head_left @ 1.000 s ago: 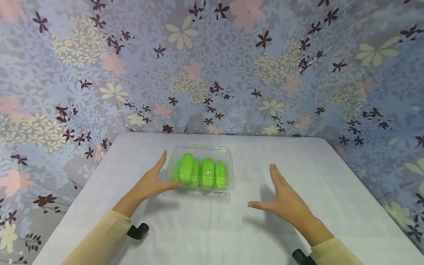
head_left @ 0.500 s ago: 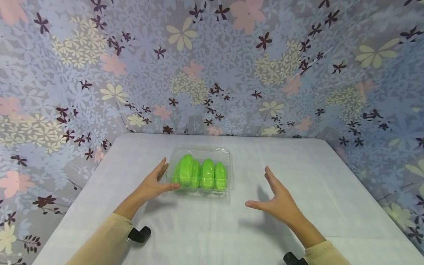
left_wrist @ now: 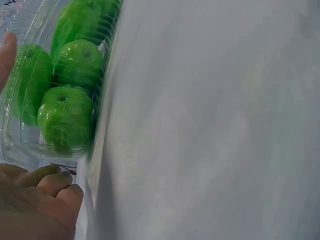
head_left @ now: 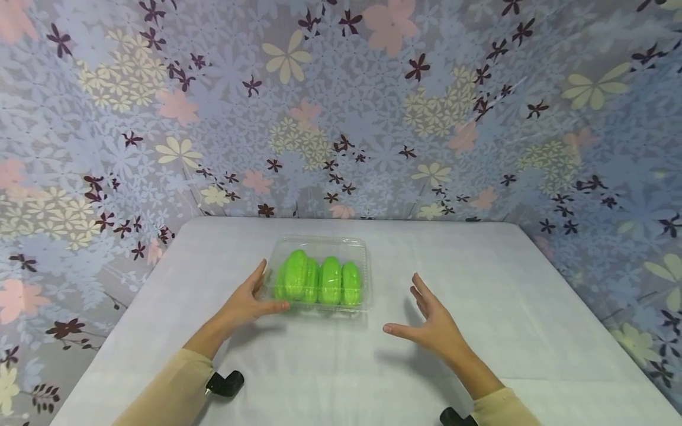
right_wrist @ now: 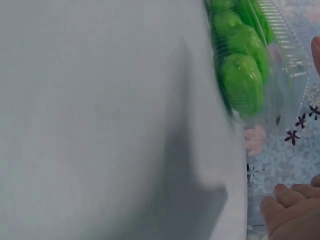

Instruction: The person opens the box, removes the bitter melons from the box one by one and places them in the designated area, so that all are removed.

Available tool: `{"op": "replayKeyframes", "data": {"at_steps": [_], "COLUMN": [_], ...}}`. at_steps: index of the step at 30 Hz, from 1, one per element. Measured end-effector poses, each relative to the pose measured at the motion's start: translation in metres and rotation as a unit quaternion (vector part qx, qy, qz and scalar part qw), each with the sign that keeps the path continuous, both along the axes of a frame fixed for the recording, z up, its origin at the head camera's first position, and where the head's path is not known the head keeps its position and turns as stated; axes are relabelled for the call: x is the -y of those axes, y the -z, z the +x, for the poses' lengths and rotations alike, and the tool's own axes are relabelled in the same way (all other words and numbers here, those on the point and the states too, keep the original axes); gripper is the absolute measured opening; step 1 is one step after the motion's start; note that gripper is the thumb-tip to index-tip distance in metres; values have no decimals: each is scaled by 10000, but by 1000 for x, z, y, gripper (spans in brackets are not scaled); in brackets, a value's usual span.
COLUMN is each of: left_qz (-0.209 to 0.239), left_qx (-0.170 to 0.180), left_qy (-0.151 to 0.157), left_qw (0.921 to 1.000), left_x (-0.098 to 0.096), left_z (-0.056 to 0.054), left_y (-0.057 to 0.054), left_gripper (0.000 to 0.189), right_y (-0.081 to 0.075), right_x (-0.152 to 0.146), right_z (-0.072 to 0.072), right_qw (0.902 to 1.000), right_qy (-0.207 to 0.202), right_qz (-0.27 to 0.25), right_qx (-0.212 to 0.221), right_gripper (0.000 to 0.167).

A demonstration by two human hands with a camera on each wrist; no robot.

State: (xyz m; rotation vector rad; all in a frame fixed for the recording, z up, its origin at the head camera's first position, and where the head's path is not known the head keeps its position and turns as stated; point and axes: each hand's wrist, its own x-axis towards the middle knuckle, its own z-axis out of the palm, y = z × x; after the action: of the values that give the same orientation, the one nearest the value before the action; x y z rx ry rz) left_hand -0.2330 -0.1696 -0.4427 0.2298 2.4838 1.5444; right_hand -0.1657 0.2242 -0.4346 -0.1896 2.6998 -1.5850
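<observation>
A clear plastic clamshell box [head_left: 341, 244] stands at the middle-left of the table, its lid down. Several bright green, oblong, ribbed pieces [head_left: 330, 283] lie inside; they look like vegetables, but their exact kind is unclear. My left hand [head_left: 238, 309] is at the box's left side, thumb spread near the front corner and fingers along the side. Whether it touches the plastic cannot be told. To the right of the box, my right hand [head_left: 438, 332] hovers apart from it, thumb and fingers spread, holding nothing. The left wrist view shows loosely bent left fingers [left_wrist: 55, 185] below the box.
A white cloth covers the table [head_left: 330, 367]. Behind and at both sides rises a flower-patterned backdrop [head_left: 341, 118]. Dark devices are worn at the wrists, one below the left sleeve [head_left: 226, 384], another at the right sleeve [head_left: 455, 416].
My right hand has moved left, closer to the box. The left hand has drawn in slightly at the box's left side. The box has stayed in place on the table.
</observation>
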Motion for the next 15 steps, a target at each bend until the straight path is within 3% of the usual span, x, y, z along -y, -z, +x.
{"op": "replayKeyframes", "data": {"at_steps": [15], "left_qz": [-226], "left_qx": [-34], "left_qy": [-108], "left_qw": [9997], "left_x": [-6], "left_z": [4], "left_y": [4], "left_gripper": [124], "right_y": [10], "right_x": [41], "right_z": [-21], "right_qw": [9999], "right_qy": [-96], "right_qz": [-90], "right_qx": [47], "right_gripper": [120]}}
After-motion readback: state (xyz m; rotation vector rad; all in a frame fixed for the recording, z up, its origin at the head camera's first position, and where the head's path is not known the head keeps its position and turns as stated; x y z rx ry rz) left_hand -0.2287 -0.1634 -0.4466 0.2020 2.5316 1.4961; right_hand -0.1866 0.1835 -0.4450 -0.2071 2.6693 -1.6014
